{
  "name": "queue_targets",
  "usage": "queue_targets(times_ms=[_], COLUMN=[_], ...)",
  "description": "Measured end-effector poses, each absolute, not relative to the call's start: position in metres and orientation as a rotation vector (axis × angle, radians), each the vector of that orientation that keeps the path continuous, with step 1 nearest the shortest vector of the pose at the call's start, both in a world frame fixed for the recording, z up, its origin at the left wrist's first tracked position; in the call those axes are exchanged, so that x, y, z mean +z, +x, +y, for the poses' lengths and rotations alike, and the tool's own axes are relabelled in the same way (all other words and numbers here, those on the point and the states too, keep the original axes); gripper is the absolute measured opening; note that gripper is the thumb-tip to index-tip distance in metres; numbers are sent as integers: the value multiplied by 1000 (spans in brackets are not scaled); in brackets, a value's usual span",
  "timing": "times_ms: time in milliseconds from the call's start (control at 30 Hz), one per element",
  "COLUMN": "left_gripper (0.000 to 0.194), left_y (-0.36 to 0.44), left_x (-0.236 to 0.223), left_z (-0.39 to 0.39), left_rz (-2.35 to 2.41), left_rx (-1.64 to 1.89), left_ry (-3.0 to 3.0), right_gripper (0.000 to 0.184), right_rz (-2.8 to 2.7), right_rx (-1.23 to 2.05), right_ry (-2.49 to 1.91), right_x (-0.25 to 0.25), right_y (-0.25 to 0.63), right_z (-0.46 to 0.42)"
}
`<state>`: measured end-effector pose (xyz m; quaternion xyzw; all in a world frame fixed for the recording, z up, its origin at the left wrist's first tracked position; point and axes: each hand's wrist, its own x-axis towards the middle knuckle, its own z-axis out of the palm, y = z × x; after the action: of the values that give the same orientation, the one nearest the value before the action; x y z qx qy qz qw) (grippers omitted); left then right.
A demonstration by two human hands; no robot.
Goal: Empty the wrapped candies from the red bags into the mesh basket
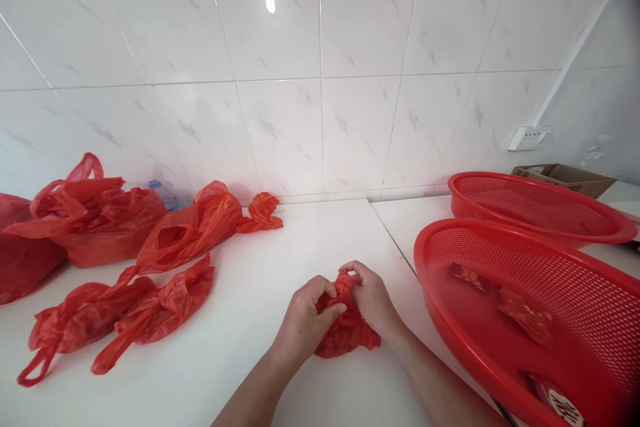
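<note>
A small red plastic bag point(345, 337) rests on the white table in front of me, its top bunched up. My left hand point(311, 312) pinches the gathered top from the left, thumb and fingers closed on the plastic. On the other side, my right hand point(373, 297) grips the same bunched part with bent fingers. What the bag contains, if anything, I cannot make out. Nearest to my right arm stands a red plastic basket point(425, 273) with a few small red packets point(525, 313) inside.
Several red plastic bags point(110, 233) lie along the left, some knotted, with a clear bottle point(167, 195) behind them. A second red basket point(530, 197) and a cardboard box point(565, 177) stand at the back right. A tiled wall point(280, 133) with a socket point(527, 138) borders the table point(250, 293).
</note>
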<state>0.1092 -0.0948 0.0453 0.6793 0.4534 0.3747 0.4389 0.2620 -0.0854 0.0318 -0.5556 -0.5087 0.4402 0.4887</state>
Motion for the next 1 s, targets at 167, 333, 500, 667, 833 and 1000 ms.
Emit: queue_targets(times_ms=[167,333,500,667,833,1000], left_gripper=[10,14,15,13,14,11], left_y=[106,103,97,46,4,2], left_x=[41,35,39,59,70,65], left_z=[-91,-86,-80,-60,-52,-52], left_rz=[1231,1252,1170,1243,1468,1465], left_rx=[953,1008,1093,1325,1293,1352], left_ry=[1889,2035,2212,2389,2364,2038], right_gripper=[33,24,18,15,19,25], right_rz=[-1137,-852,-875,-1102,-1094,-1017], right_rx=[1403,1736,1429,675,495,591], right_ry=[-1098,-750,-927,-1572,-1714,-1585], right_x=[41,41,34,23,14,7], right_y=[268,275,283,299,306,313], right_z=[-88,-87,-76,-63,-59,-51])
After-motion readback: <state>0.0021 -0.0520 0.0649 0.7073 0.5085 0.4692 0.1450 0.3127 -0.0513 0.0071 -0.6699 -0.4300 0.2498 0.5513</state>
